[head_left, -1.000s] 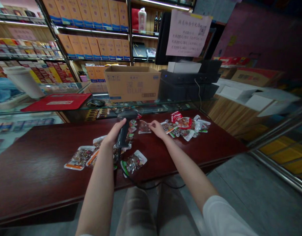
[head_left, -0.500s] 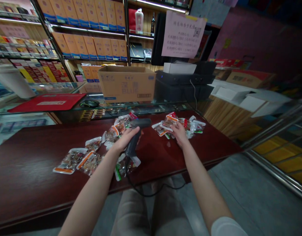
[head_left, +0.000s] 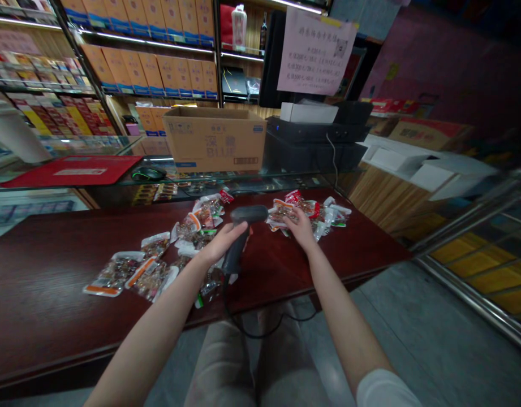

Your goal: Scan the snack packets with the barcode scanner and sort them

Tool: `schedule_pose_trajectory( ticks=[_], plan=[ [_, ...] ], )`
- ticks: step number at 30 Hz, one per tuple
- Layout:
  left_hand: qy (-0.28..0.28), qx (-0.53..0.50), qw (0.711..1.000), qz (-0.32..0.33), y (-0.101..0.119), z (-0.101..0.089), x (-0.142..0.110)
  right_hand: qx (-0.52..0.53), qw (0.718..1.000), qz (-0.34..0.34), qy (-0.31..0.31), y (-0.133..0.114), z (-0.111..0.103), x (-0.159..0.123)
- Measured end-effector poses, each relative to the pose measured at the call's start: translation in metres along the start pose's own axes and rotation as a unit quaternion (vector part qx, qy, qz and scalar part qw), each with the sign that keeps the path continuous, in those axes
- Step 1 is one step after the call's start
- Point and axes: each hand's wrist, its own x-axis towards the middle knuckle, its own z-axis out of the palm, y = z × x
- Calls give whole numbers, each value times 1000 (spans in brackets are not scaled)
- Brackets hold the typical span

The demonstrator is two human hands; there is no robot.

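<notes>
Left hand (head_left: 223, 244) closed around corded barcode scanner (head_left: 249, 213); right hand (head_left: 299, 228) open, fingertips on snack packets (head_left: 323, 213) (sealed, plastic), lying on dark wooden counter (head_left: 52, 282).

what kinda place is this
Most likely a small retail shop selling packaged food: shelves of boxed goods, a glass display counter, and a corded barcode scanner in the left hand, above vacuum-packed snack packets.

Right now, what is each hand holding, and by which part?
The left hand grips a black corded barcode scanner by its handle. The right hand touches clear plastic snack packets; a hold cannot be told.
</notes>
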Motion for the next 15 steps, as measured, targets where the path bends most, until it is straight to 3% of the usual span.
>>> schedule_pose_trajectory(
  ticks=[3, 7, 11, 15],
  plan=[
    [16, -13, 1000, 8, 7, -7, -3, -21, 1000, -4, -6, -2, 0, -5],
    [51, -19, 999, 7, 18, -25, -5, -167, 983, -70, 21, -7, -2, -11],
    [92, 4, 996, -2, 24, -43, -6, -325, 931, -144, 78, -19, -1, -16],
    [105, 6, 994, 0, 29, -55, -9, -451, 876, -135, 108, -32, 5, -25]
  ],
)
